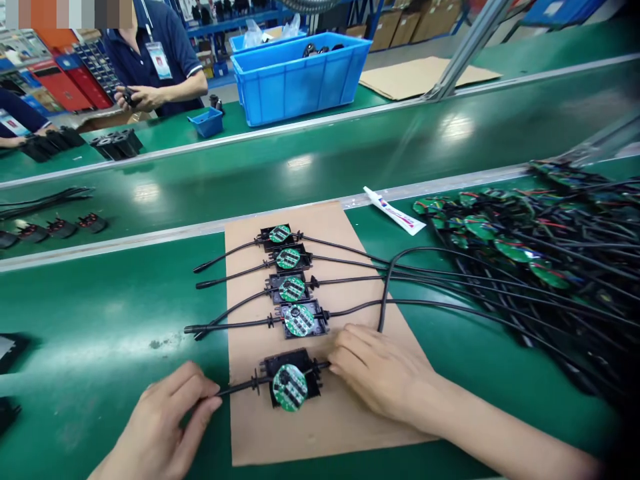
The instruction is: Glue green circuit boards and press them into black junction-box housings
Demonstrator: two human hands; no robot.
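Note:
Nearest me on a cardboard sheet (270,440) lies a black plastic housing (314,385) with a round green circuit board (290,388) tilted over it. My left hand (173,417) pinches the short black cable (243,387) running out of its left side. At the other side, my right hand (380,373) closes round the cable where it leaves the housing; its fingertips are partly hidden. Farther up the sheet, several similar housings with boards, such as the nearest one (300,320), sit in a column with cables out both sides.
A heap of cabled boards (500,240) covers the right of the green bench. A white tube (395,210) lies by the metal rail. Beyond the conveyor stand a large blue bin (300,83), a small blue tray (207,123) and a person (160,60) holding a black part.

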